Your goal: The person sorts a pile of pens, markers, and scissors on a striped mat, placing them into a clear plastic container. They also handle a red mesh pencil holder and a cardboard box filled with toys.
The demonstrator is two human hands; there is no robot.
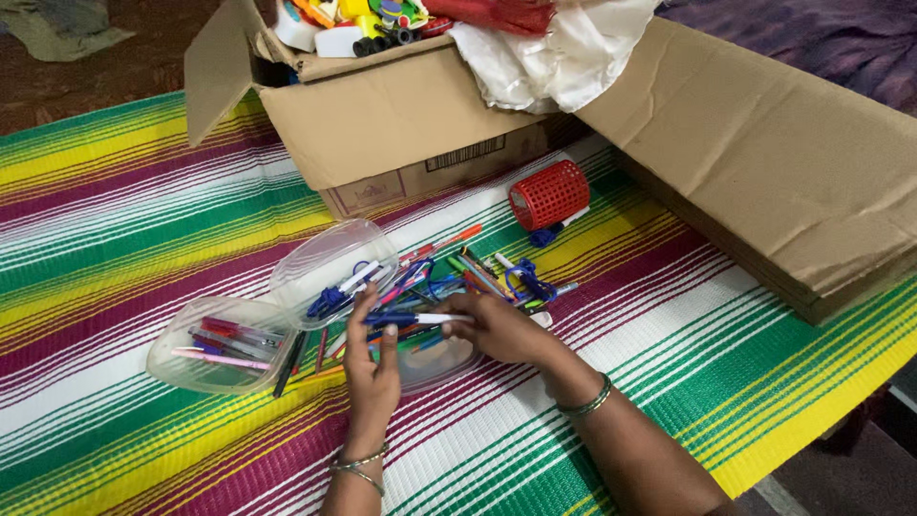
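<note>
Sorting of pens is in hand on the striped mat. The left hand and right hand together hold one blue pen, each grip closed on an end, above the loose pen pile near the mat's middle. Two clear plastic tubs lie left, toward the cardboard box. Judged next: the pen needs one hand releasing it over a tub.
</note>
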